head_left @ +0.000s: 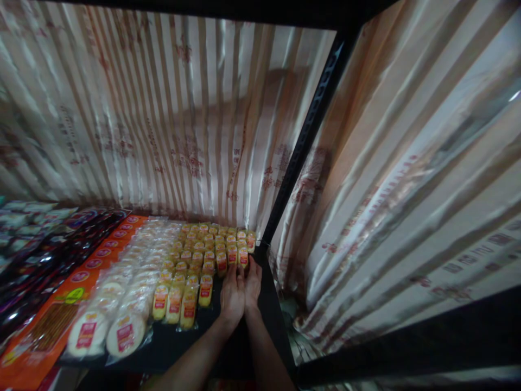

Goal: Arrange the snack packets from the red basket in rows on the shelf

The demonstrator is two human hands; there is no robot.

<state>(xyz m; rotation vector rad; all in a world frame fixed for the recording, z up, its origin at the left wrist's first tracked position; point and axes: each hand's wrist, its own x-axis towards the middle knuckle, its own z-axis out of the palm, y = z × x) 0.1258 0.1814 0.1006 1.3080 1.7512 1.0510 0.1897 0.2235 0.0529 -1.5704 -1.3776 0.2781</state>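
My left hand [233,294] and my right hand [253,281] are side by side at the right end of a dark shelf [260,347]. Their fingers close around the lower part of a wrapped yellow cake [243,256] with a red and white label, standing at the front of its row. Beside it, just beyond my left fingers, is another wrapped yellow cake [232,255]. Several rows of the same packets stand to the left, with a nearer packet [205,290] left of my left wrist. My fingertips are partly hidden and dim.
Left of the yellow packets lie rows of round white wrapped cakes [126,332], an orange package strip [77,277] and dark shiny packets [36,288]. A black metal shelf post [303,138] rises at the back right corner. Striped, printed plastic sheeting [183,108] hangs behind and to the right.
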